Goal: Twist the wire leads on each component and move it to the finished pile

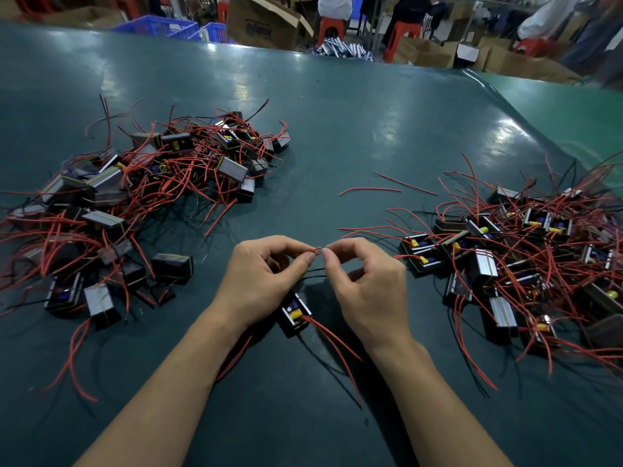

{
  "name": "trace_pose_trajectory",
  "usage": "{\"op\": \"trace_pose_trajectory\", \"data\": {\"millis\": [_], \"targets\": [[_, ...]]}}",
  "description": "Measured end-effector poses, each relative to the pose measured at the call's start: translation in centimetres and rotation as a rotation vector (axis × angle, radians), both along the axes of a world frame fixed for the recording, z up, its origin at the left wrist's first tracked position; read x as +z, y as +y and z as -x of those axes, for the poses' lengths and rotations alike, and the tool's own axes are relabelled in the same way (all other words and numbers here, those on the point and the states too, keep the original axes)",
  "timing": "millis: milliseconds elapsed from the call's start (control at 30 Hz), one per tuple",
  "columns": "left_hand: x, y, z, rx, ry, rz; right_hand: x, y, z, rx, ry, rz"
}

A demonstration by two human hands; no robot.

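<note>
A dark green table [337,112] fills most of the view, and two heaps of small black components with red and black wires lie on it. The pile on the left [135,197] spreads wide from the near left edge toward the middle; the pile on the right [526,257] runs along the right side. Which of the two is the finished pile cannot be told from this view alone. Beyond the table's far edge stand blue crates [158,26], with a cardboard box [266,21] and red stools [332,28] near them; what the crates and box hold cannot be made out. Between the piles, close to the person, both hands meet above one component [295,313], which sits just below and between the wrists with its long axis running away from the body and its red leads trailing back toward the person. The left hand [266,271] pinches a red wire end [316,251] between thumb and forefinger, its other fingers curled. The right hand [364,281] pinches the same short stretch from the other side, fingertips nearly touching those of the left. The wire lies crosswise between the two grips, so the twist probably turns on rolling those fingertips against each other.
</note>
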State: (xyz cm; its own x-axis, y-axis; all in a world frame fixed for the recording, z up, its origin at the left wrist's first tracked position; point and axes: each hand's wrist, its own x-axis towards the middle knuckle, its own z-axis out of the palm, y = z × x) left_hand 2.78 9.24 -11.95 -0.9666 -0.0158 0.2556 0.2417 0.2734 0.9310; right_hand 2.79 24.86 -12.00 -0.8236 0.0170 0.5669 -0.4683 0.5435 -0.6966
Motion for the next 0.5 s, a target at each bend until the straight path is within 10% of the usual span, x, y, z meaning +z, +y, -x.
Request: {"op": "trace_pose_trajectory", "data": {"millis": [500], "targets": [[0.12,-0.26,-0.3,-0.013,0.039,0.075,0.06,0.65,0.25,0.079,0.038,-0.025]]}}
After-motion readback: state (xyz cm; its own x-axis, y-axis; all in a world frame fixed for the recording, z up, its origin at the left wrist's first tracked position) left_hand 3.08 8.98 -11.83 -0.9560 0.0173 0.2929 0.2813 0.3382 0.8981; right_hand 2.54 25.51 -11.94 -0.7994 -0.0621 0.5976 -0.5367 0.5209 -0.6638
